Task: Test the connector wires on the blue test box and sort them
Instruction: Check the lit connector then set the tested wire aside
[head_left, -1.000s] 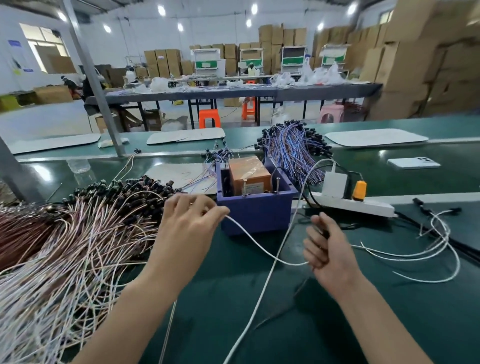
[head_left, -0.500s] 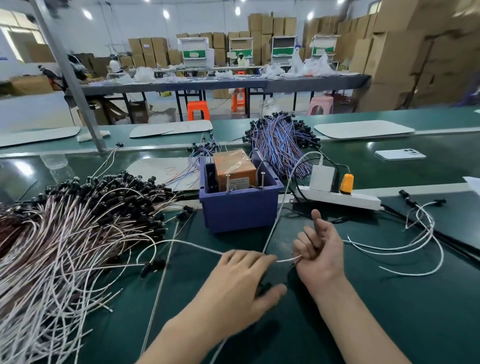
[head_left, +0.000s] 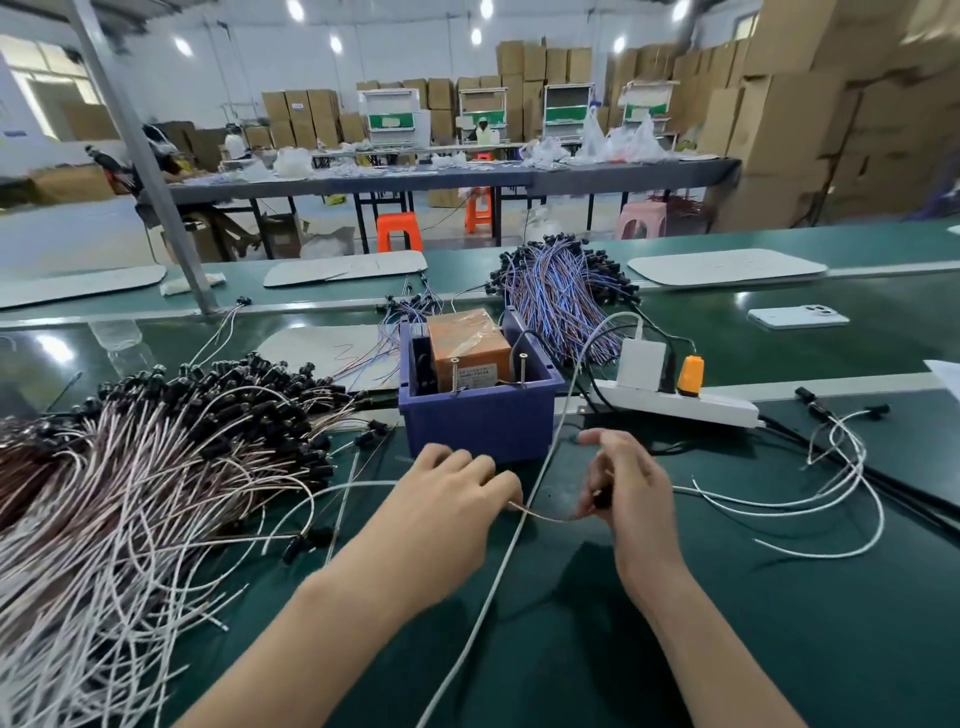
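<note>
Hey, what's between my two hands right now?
In the head view, a pinkish wire spans from the left hand to the right hand, crossed by a white cable.

Head camera faces forward-down, near blue test box (head_left: 478, 431).

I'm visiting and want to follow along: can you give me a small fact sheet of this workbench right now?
Hands: left hand and right hand hold one thin wire between them
Tester: blue test box just beyond the hands, orange block inside
Left side: large pile of wires with black connectors
Behind box: bundle of blue and red wires
Right side: white power strip, loose white wires, phone
</note>
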